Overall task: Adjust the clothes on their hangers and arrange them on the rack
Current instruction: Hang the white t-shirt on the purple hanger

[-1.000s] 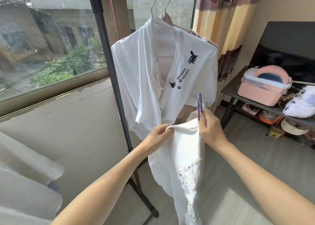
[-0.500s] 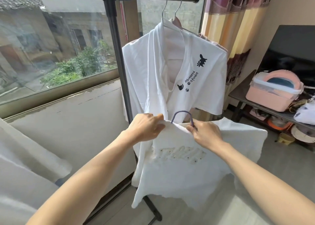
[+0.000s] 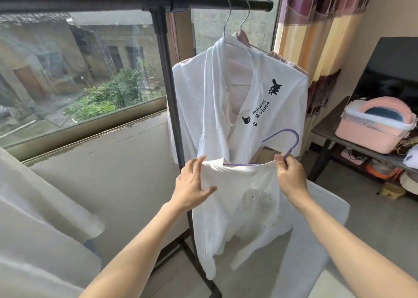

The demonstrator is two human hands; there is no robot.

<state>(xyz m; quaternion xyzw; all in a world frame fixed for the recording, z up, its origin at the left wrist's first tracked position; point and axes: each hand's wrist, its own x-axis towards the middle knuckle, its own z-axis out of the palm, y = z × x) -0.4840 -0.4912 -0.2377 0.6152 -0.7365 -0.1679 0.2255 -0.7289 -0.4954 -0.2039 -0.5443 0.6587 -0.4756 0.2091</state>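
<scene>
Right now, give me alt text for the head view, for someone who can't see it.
Two hands hold a white shirt on a purple hanger: right hand pinches the hook's neck, left hand spreads the shoulder. Behind, another white shirt hangs on a black rack by a window.

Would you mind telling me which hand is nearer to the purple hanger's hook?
Right. The right hand pinches the purple hanger just below its hook; the left hand rests open on the white shirt's shoulder, farther away.
</scene>
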